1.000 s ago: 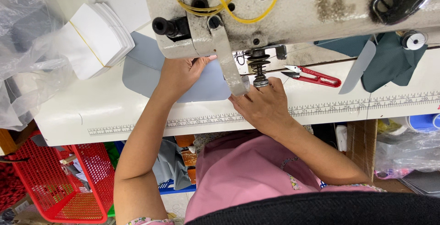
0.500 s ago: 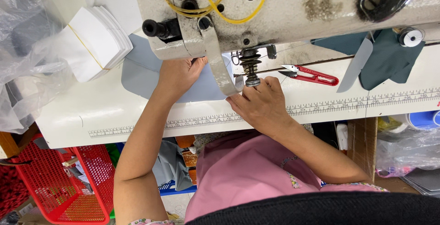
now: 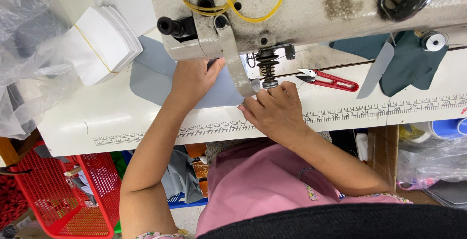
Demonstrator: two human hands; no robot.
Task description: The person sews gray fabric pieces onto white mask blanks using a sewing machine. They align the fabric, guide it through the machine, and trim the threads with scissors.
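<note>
Both hands (image 3: 194,78) (image 3: 275,107) flat, grip unclenched, pressing grey fabric (image 3: 155,73); table edge (image 3: 146,134) near.

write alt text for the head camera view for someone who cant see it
Seen from above, a person's left hand and right hand press a grey fabric piece flat beside the needle of an industrial sewing machine. Red thread snips lie to the right, a banded stack of white pieces to the left.
</note>
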